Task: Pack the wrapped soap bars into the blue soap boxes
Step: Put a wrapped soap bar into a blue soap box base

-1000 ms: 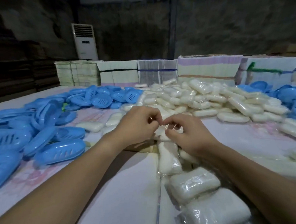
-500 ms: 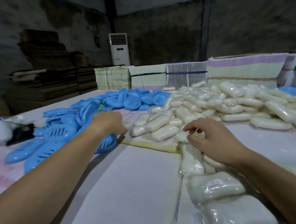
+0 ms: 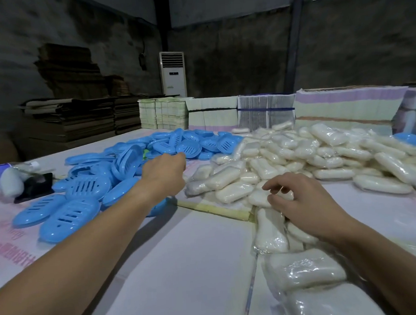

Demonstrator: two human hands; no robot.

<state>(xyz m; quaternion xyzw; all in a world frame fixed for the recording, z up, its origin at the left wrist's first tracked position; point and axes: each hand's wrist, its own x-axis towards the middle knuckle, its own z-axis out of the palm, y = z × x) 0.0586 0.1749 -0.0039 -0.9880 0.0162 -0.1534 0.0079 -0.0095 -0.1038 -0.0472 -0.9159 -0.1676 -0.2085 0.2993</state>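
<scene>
The wrapped soap bars [image 3: 230, 179] are white oblongs sealed in clear film, heaped on the right half of the table [image 3: 184, 268]. The blue soap boxes [image 3: 82, 187] are oval slotted shells, piled on the left half. The left hand [image 3: 164, 172] reaches over the boxes, knuckles up; whether it holds anything cannot be told. The right hand [image 3: 300, 205] rests on the bars, fingers curled, gripping none clearly. The bars' long axes lie at mixed angles.
</scene>
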